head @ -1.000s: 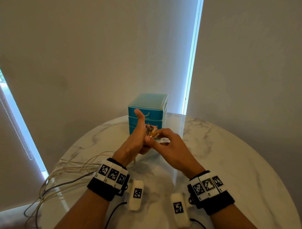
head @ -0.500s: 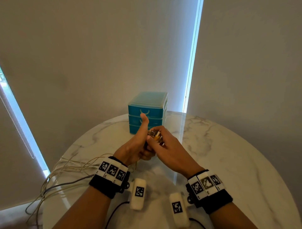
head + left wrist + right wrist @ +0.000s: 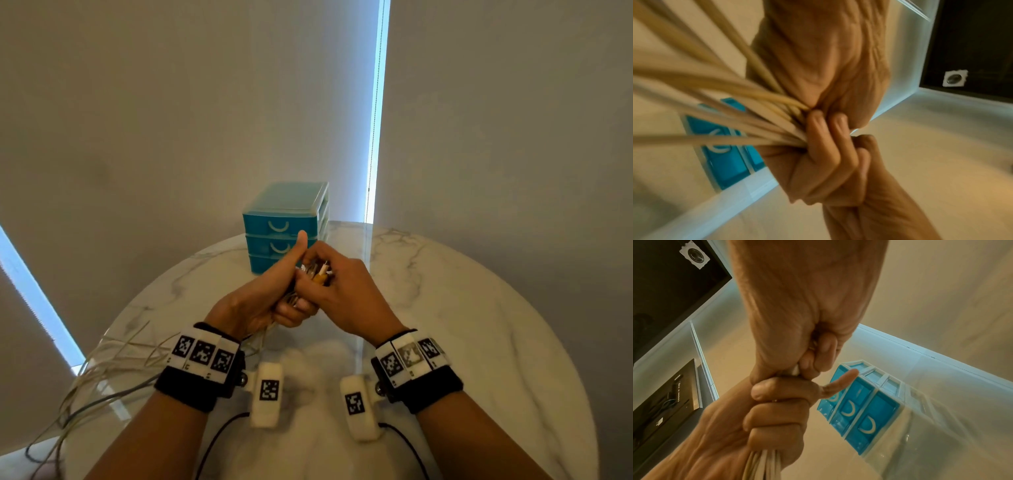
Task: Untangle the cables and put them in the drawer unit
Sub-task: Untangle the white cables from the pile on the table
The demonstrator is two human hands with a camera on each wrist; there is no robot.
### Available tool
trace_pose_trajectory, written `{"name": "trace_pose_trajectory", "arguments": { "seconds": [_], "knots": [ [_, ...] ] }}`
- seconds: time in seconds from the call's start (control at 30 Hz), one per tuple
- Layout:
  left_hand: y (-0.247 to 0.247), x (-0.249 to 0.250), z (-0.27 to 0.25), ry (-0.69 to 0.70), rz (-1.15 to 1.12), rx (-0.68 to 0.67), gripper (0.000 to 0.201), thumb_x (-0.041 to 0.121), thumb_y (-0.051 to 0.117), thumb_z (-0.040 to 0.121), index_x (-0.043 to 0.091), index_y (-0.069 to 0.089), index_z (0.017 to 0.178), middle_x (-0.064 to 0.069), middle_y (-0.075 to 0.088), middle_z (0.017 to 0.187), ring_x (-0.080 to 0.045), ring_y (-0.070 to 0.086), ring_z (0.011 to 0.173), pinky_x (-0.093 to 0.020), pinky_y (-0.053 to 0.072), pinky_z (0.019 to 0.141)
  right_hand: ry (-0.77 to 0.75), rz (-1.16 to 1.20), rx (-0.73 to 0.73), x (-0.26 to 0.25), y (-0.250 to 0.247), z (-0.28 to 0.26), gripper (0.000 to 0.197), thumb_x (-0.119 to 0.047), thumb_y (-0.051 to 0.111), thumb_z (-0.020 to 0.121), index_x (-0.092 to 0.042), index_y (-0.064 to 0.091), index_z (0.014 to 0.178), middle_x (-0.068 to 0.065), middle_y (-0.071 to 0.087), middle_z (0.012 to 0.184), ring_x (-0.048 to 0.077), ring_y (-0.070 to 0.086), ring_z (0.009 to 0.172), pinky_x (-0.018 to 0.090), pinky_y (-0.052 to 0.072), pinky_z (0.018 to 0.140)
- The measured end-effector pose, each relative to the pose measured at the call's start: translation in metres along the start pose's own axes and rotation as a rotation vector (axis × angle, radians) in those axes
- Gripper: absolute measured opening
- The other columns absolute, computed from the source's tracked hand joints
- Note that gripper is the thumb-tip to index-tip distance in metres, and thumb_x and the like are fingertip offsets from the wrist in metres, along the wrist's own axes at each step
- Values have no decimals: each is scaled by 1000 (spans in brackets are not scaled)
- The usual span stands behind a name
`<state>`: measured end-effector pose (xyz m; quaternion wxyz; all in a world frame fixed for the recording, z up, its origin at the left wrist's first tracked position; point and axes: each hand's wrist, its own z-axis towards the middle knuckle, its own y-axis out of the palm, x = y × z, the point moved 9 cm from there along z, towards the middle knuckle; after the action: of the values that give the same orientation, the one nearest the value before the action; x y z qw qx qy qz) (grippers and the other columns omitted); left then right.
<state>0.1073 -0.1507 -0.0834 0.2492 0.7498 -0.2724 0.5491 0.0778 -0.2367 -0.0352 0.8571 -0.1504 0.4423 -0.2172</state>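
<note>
Over the marble table (image 3: pixel 479 308) — left hand (image 3: pixel 253 301) fisted round the cables (image 3: pixel 113 359), right hand (image 3: pixel 342 291) pinching their plugs (image 3: pixel 322 274) — drawers (image 3: pixel 284 222) behind

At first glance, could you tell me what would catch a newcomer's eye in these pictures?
Most striking is the pair of hands meeting above the middle of the table: the left hand grips a bundle of pale cables, thumb up, while the right hand pinches their plug ends. Just behind them stands the blue drawer unit, all three drawers closed. The cables' loose lengths trail off the marble table at its left edge.
</note>
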Motion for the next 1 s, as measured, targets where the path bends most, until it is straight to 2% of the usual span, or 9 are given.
{"name": "trace_pose_trajectory", "arguments": {
  "seconds": [0.13,0.33,0.43,0.5,0.63,0.73,0.8,0.9,1.0],
  "knots": [
    [-16,1,-4,1,201,144,102,96,18,86,11,69,109,-4,44,63,-12,33,47,-22,26,46,78,45,75,14,-18,1,11,-29,73,100,-22,65,101,-6,67,76,3,63,64,16,51,60],
    [-26,7,-2,-12,488,338,69,74,20,106,24,51,70,5,44,60,-7,31,47,-22,28,47,175,32,148,25,-22,3,17,-43,70,101,-26,67,106,-9,71,85,3,69,74,13,52,62],
    [-33,18,-4,82,420,413,54,50,25,116,23,50,77,4,43,65,-7,32,49,-21,29,47,363,394,112,36,-12,3,55,-70,59,93,-22,68,120,3,78,93,14,74,81,24,59,67],
    [-38,26,-10,158,420,504,51,44,23,117,22,51,81,3,46,66,-7,36,52,-19,32,48,577,601,-6,53,9,-1,97,-95,48,75,-21,66,134,7,79,115,24,76,106,38,63,84],
    [-33,33,-9,247,501,578,50,42,27,117,20,65,92,-6,64,78,-4,53,52,-13,41,50,627,556,-119,49,42,-6,144,-111,53,45,-26,39,161,3,58,154,26,59,138,44,57,102],
    [-15,29,0,236,583,497,51,43,30,116,12,71,119,-22,73,107,-6,63,70,-24,58,76,580,551,-36,38,39,-4,94,-88,47,82,-30,41,155,6,58,149,29,57,139,54,51,113],
    [-11,28,0,216,628,494,54,46,27,116,14,71,118,-19,74,108,-15,67,74,-36,61,86,517,467,-42,38,33,-5,90,-87,37,90,-30,41,159,4,60,148,25,58,139,51,51,115],
    [-12,23,0,179,495,418,60,58,25,113,20,61,83,-4,58,68,-8,51,48,-25,46,53,423,320,-45,37,24,-4,66,-77,26,100,-39,43,151,-4,63,144,14,61,134,41,49,117],
    [-14,12,0,71,425,298,69,68,21,109,18,57,77,7,49,54,-6,39,44,-20,34,46,409,284,76,42,11,-3,56,-62,30,109,-28,71,128,-11,78,104,-4,72,98,12,55,86]
  ]
}}
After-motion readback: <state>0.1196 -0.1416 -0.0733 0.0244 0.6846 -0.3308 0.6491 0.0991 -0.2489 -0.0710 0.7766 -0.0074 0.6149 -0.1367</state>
